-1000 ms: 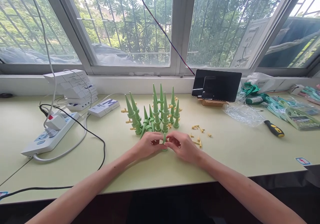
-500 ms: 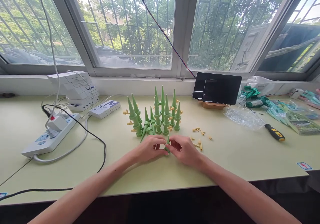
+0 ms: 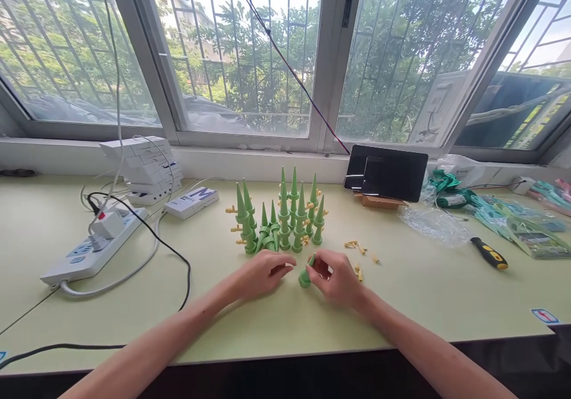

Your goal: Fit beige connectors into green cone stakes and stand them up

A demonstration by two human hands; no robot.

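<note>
My right hand (image 3: pixel 336 277) pinches a green cone-shaped spike (image 3: pixel 306 274) that leans over just above the pale green table (image 3: pixel 223 310). My left hand (image 3: pixel 263 271) rests beside it with fingers curled, a small gap between it and the spike; I cannot make out anything in it. Just beyond both hands stands a cluster of several upright green spikes (image 3: pixel 281 220), some with small yellow plugs. Several loose yellow plugs (image 3: pixel 359 253) lie to the right of my right hand.
A white power strip (image 3: pixel 87 250) with black and white cables lies at the left, behind it stacked white boxes (image 3: pixel 143 164). Two dark tablets (image 3: pixel 386 170) lean at the sill. A yellow-handled screwdriver (image 3: pixel 489 253), plastic wrap and green packets lie at the right.
My hands have drawn slightly apart: the left has let go of the spike, which now stays in the right hand alone. The camera has tilted up a little.
</note>
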